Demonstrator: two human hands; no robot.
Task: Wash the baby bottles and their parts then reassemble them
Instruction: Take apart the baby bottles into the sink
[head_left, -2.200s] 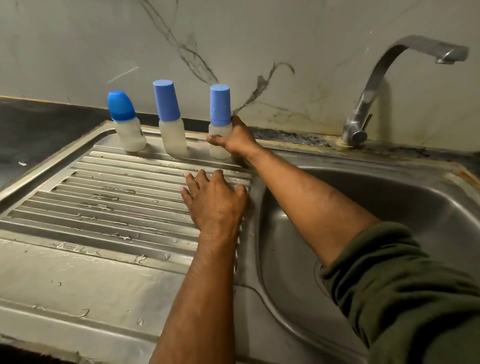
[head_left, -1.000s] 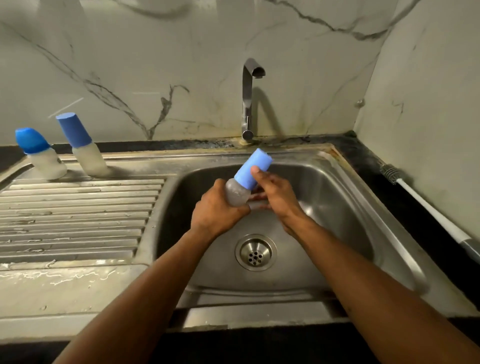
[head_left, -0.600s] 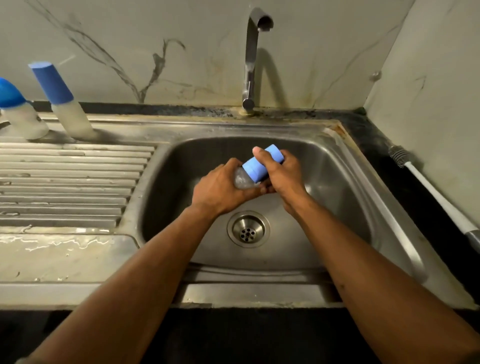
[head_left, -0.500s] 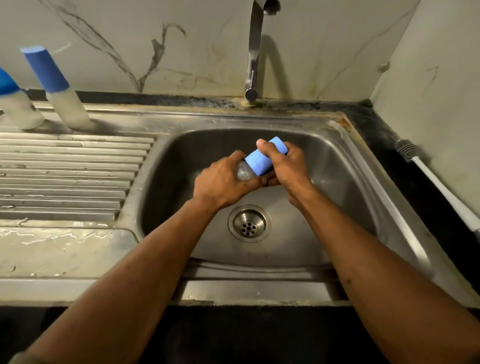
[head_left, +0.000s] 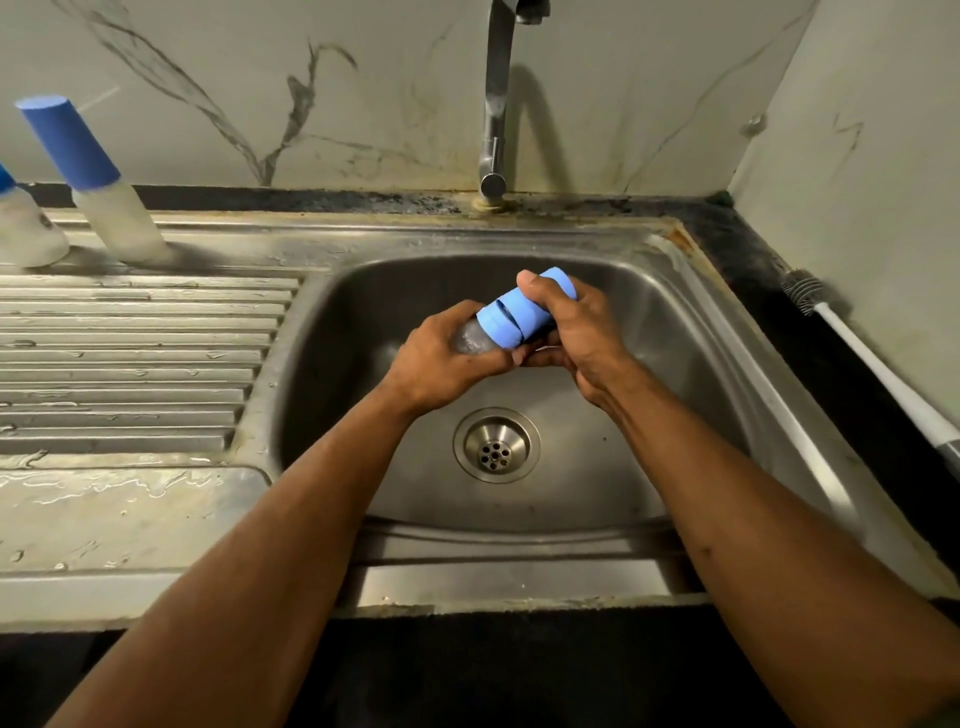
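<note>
Over the sink basin (head_left: 675, 332) the person holds one baby bottle (head_left: 470, 340) tilted, well above the drain (head_left: 496, 445). The left hand (head_left: 441, 358) wraps its curled fingers round the clear body; the right hand (head_left: 576, 327) curls round the blue cap (head_left: 519, 314), thumb on top, and a slanted gap shows where cap meets collar. The bottle looks light, stiff plastic, probably slick if wet, so a full wrap on the body and a firm hold on the cap seems wise. Two more capped bottles (head_left: 104, 192) stand at the back of the ribbed drainboard (head_left: 145, 358); a bottle brush (head_left: 857, 353) lies on the right counter
</note>
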